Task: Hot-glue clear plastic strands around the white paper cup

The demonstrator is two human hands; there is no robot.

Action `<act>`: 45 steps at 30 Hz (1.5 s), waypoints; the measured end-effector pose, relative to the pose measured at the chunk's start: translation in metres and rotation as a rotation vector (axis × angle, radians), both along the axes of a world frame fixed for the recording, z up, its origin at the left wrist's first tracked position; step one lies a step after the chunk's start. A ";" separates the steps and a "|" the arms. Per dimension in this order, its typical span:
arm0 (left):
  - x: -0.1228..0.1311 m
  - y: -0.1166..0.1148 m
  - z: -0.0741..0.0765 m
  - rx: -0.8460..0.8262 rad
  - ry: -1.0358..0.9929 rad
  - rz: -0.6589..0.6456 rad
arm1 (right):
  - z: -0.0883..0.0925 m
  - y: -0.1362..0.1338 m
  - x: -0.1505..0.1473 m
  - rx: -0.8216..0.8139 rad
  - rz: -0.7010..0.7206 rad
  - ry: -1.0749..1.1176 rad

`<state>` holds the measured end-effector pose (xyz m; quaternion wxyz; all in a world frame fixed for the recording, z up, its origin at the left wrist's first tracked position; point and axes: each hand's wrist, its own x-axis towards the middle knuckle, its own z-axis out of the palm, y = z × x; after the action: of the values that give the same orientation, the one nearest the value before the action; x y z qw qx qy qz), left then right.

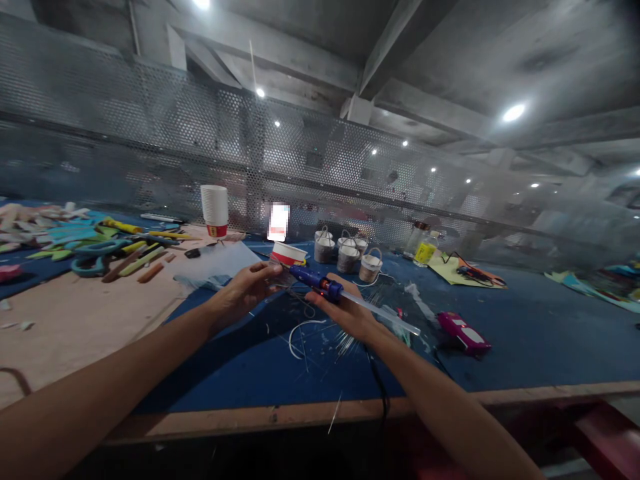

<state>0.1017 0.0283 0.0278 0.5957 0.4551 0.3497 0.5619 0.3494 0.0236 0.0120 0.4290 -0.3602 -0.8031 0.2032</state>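
Observation:
My right hand (347,307) is wrapped round a blue hot glue gun (315,281), its nozzle pointing left. A long translucent glue stick (383,312) sticks out of the gun's back end. Close to the nozzle, my left hand (250,291) has thumb and fingers pinched together. What they hold is too small and dim to make out. Just beyond the nozzle stands a red and white paper cup piece (289,253). Several small grey buckets with looped handles (347,257) stand behind my right hand, one of them browner (371,267).
At left are a stack of paper cups (215,208), blue-handled scissors (93,260) and coloured scraps. A lit phone (278,223) leans by the mesh screen (310,160). Thin strands (350,343) lie below my hands. A magenta device (463,333) and yellow-labelled bottle (425,250) are right.

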 end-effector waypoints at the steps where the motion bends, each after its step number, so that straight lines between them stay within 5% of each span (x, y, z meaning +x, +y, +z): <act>1: 0.000 0.000 0.000 0.004 -0.002 -0.002 | 0.001 -0.001 0.000 0.006 -0.004 0.000; 45: -0.004 0.012 -0.009 -0.001 -0.064 -0.020 | -0.003 0.001 0.000 0.156 -0.026 -0.072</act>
<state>0.0978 0.0402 0.0185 0.6124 0.4401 0.3261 0.5701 0.3497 0.0241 0.0093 0.4292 -0.3431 -0.8266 0.1215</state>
